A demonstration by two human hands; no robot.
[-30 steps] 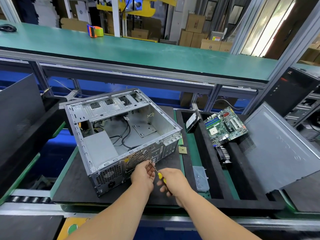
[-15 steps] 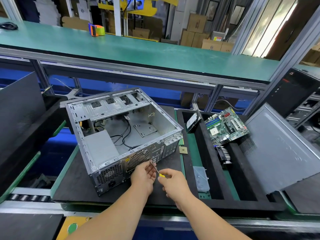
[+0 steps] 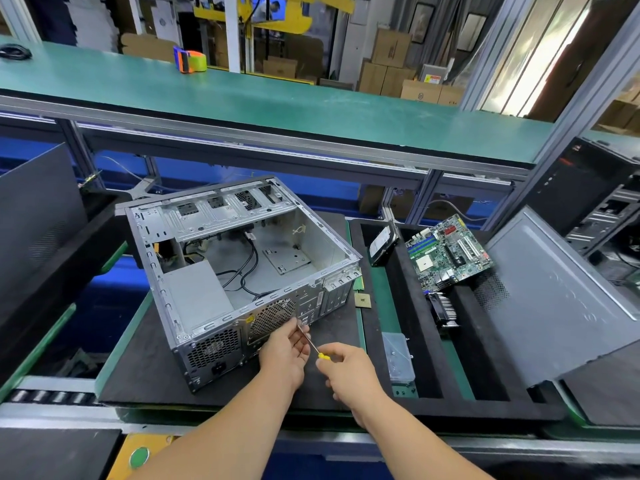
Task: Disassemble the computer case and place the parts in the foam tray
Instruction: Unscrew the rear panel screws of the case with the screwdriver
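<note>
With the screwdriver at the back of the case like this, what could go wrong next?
1. The screwdriver tip meets the rear panel of the case beside the left hand; a slip might jab the fingers.
2. A loosened screw could drop onto the black mat and be hard to spot.
3. The small chip lies loose near the case corner; shifting the case might knock it.
</note>
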